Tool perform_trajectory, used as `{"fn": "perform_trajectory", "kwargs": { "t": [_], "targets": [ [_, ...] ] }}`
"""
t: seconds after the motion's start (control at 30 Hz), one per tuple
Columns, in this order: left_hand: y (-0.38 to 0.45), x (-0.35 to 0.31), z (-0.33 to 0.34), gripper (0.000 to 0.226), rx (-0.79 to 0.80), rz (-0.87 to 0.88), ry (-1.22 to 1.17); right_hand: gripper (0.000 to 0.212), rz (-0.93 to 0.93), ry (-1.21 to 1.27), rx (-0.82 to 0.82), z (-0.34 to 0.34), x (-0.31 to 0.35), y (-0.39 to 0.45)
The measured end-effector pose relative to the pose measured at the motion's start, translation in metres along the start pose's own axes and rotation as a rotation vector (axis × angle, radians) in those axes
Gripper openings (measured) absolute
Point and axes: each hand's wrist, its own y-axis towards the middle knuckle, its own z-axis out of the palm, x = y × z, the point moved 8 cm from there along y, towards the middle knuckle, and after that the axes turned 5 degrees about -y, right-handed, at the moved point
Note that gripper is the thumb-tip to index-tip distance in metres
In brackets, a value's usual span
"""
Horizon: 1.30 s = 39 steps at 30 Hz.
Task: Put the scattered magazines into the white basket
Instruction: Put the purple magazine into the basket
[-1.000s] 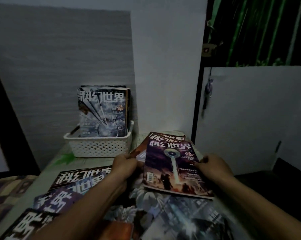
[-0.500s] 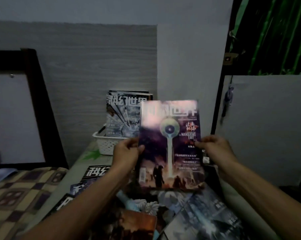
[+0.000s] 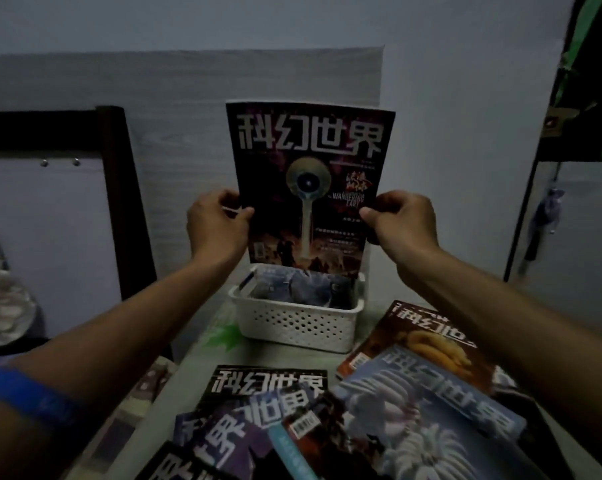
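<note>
Both arms reach forward and up, and the two hands hold one purple-covered magazine [image 3: 310, 188] upright, cover facing the camera, over the white basket [image 3: 296, 322]; the left hand [image 3: 216, 226] pinches its left edge, thumb on the cover and fingers curled behind, and the right hand [image 3: 401, 223] pinches the right edge the same way. The magazine's bottom edge sits at the rim of the basket, in front of at least one more magazine [image 3: 299, 289] already standing inside; whether the held one is partly in cannot be told. A blue band [image 3: 32, 396] wraps the left forearm. On the surface [image 3: 188, 372] near the camera lie five scattered magazines that can be counted: a black one [image 3: 268, 381], a purple one [image 3: 230, 434], another black one at the bottom edge [image 3: 174, 469], an orange-brown one [image 3: 427, 341] and a pale blue one [image 3: 431, 410], overlapping each other. The basket stands at the far end of the pale surface against a grey wall [image 3: 188, 98], with a dark wooden frame [image 3: 126, 188] to the left and a white panel [image 3: 587, 237] to the right; the room is dim
</note>
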Motion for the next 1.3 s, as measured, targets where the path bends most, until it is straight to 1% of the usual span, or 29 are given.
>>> {"fn": "perform_trajectory", "kwargs": {
  "t": [0.13,0.2,0.3,0.37,0.4,0.47,0.5,0.53,0.6,0.67,0.73,0.77,0.83,0.9,0.97,1.03,1.1,1.13,1.17,1.2,1.23,1.3],
  "targets": [
    [-0.003,0.053,0.031,0.010,0.044,-0.123,0.024,0.007,0.054,-0.011,0.026,0.032,-0.043,0.016],
    [-0.006,0.073,0.045,0.011,0.061,-0.124,0.056,0.003,0.085,-0.027,0.025,0.043,-0.067,0.024],
    [-0.008,0.095,0.062,0.015,0.090,-0.122,0.119,0.005,0.130,-0.090,0.006,0.053,-0.098,0.034],
    [-0.013,0.114,0.075,0.021,0.136,-0.168,0.150,0.005,0.158,-0.128,-0.002,0.060,-0.118,0.037],
    [-0.017,0.125,0.081,0.020,0.164,-0.199,0.163,0.007,0.161,-0.169,0.001,0.064,-0.127,0.037],
    [-0.026,0.141,0.089,0.015,0.211,-0.215,0.215,0.016,0.125,-0.306,-0.021,0.067,-0.140,0.032],
    [-0.029,0.147,0.090,0.018,0.209,-0.206,0.244,0.023,0.101,-0.345,-0.059,0.066,-0.145,0.029],
    [-0.030,0.151,0.089,0.022,0.185,-0.194,0.262,0.028,0.081,-0.343,-0.095,0.065,-0.147,0.026],
    [-0.029,0.151,0.086,0.023,0.130,-0.165,0.292,0.027,-0.006,-0.345,-0.119,0.067,-0.145,0.019],
    [-0.032,0.148,0.088,0.017,0.164,-0.138,0.326,0.020,-0.095,-0.434,-0.070,0.074,-0.138,0.013],
    [-0.043,0.145,0.093,0.013,0.268,-0.081,0.347,0.014,-0.124,-0.457,-0.014,0.077,-0.133,0.006],
    [-0.051,0.143,0.095,0.014,0.324,-0.016,0.365,0.012,-0.133,-0.459,0.024,0.079,-0.133,0.002],
    [-0.072,0.129,0.095,0.024,0.405,0.154,0.395,0.005,-0.173,-0.480,0.124,0.084,-0.131,-0.010],
    [-0.092,0.121,0.095,0.041,0.480,0.238,0.455,0.018,-0.268,-0.549,0.247,0.091,-0.126,-0.029],
    [-0.109,0.124,0.092,0.054,0.571,0.227,0.535,0.034,-0.398,-0.676,0.386,0.095,-0.124,-0.051],
    [-0.126,0.130,0.088,0.071,0.712,0.141,0.528,0.048,-0.421,-0.820,0.518,0.086,-0.128,-0.071],
    [-0.143,0.125,0.085,0.083,0.824,-0.001,0.422,0.060,-0.408,-0.876,0.669,0.071,-0.135,-0.089],
    [-0.150,0.114,0.081,0.083,0.826,-0.084,0.330,0.066,-0.366,-0.859,0.741,0.061,-0.137,-0.098],
    [-0.154,0.101,0.076,0.077,0.791,-0.148,0.230,0.070,-0.344,-0.873,0.792,0.052,-0.136,-0.104],
    [-0.159,0.087,0.072,0.067,0.759,-0.165,0.177,0.070,-0.349,-0.939,0.812,0.043,-0.133,-0.107],
    [-0.168,0.072,0.070,0.056,0.766,-0.122,0.200,0.065,-0.370,-1.023,0.808,0.034,-0.131,-0.110],
    [-0.196,0.047,0.073,0.039,0.871,0.004,0.376,0.036,-0.362,-1.130,0.771,0.015,-0.126,-0.111]
  ]
}}
